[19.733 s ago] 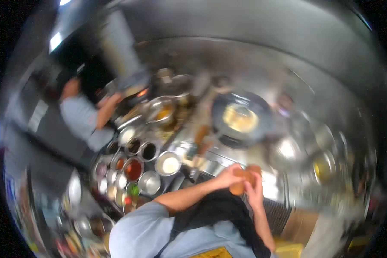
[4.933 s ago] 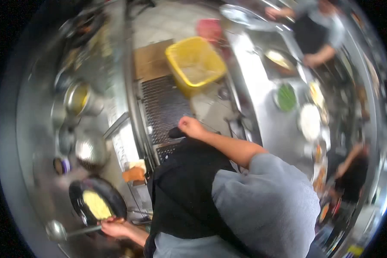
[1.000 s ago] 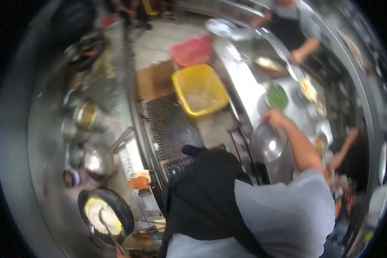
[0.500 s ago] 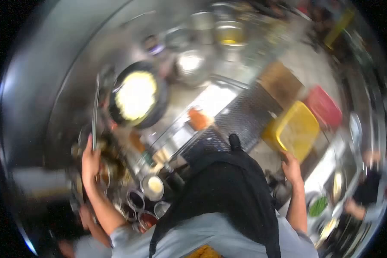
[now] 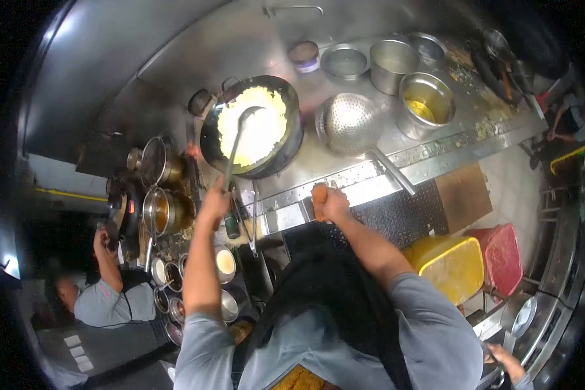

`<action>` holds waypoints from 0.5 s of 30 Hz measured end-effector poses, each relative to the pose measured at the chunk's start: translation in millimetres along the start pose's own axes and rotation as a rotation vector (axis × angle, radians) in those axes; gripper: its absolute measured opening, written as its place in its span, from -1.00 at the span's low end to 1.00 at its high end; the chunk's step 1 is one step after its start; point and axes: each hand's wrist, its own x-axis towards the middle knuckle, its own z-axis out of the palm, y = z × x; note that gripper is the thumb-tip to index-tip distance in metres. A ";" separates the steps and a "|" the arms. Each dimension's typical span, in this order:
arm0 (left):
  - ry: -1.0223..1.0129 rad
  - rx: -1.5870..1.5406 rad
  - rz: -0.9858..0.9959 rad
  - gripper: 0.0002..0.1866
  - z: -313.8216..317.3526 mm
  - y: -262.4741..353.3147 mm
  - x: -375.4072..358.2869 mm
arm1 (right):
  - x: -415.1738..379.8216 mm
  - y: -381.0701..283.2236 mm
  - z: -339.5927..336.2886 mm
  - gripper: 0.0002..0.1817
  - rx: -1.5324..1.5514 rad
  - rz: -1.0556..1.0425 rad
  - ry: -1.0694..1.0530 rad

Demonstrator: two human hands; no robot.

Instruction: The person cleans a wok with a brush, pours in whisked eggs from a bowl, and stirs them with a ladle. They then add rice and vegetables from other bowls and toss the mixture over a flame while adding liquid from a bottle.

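Note:
My left hand (image 5: 216, 201) is closed round the handle of a long metal ladle (image 5: 234, 148). The ladle's bowl end lies over pale yellow food (image 5: 261, 133), which looks like egg, in a large dark wok (image 5: 292, 144). Below and right of the wok, at the counter's front edge, my right hand (image 5: 337, 204) grips an orange cloth (image 5: 318, 194). A big perforated strainer (image 5: 350, 123) rests on the counter right of the wok, its handle (image 5: 394, 171) pointing toward me.
Metal pots (image 5: 426, 107) and bowls (image 5: 344, 62) stand along the back. Pots of liquid (image 5: 159, 211) and several small containers (image 5: 225, 263) are at left. Yellow (image 5: 452, 266) and red bins (image 5: 500, 257) stand at right. A co-worker (image 5: 114, 299) is at left; another person's hand (image 5: 507, 361) shows lower right.
The view has turned. My left hand has brought the ladle from beside the wok into it. My right hand has left the yellow bin's side and taken hold of the orange cloth.

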 end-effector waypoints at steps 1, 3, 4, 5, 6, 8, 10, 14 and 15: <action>-0.013 -0.026 -0.076 -0.37 -39.3 37.8 -28.3 | 7.0 8.8 16.3 -0.37 -0.002 -0.005 -0.016; 0.128 0.023 -0.018 -0.40 -67.0 52.5 -66.9 | 33.0 32.7 52.7 -0.45 -0.053 -0.059 0.215; 0.073 -0.019 -0.156 -0.39 -85.4 71.5 -87.5 | 38.9 33.4 52.0 -0.45 -0.055 -0.068 0.197; 0.079 0.001 -0.184 -0.38 -94.9 82.9 -106.8 | 43.8 32.5 53.7 -0.48 0.003 -0.052 0.137; 0.083 0.026 -0.211 -0.37 -97.1 89.1 -122.1 | 47.5 30.6 58.0 -0.50 0.063 -0.032 0.075; -0.005 -0.030 -0.299 -0.33 -75.3 96.4 -131.3 | 73.3 60.6 70.0 -0.50 0.529 -0.091 -0.230; 0.015 0.004 -0.128 -0.29 9.2 29.2 -105.0 | 80.6 77.9 53.3 -0.49 0.968 -0.136 -0.545; -0.041 -0.013 -0.193 -0.40 -21.2 27.1 -73.8 | 47.6 29.7 -39.9 -0.35 1.657 0.490 -0.650; 0.035 -0.048 -0.161 -0.46 -49.4 38.5 -87.3 | 46.9 19.5 -48.9 -0.37 1.689 0.325 -0.775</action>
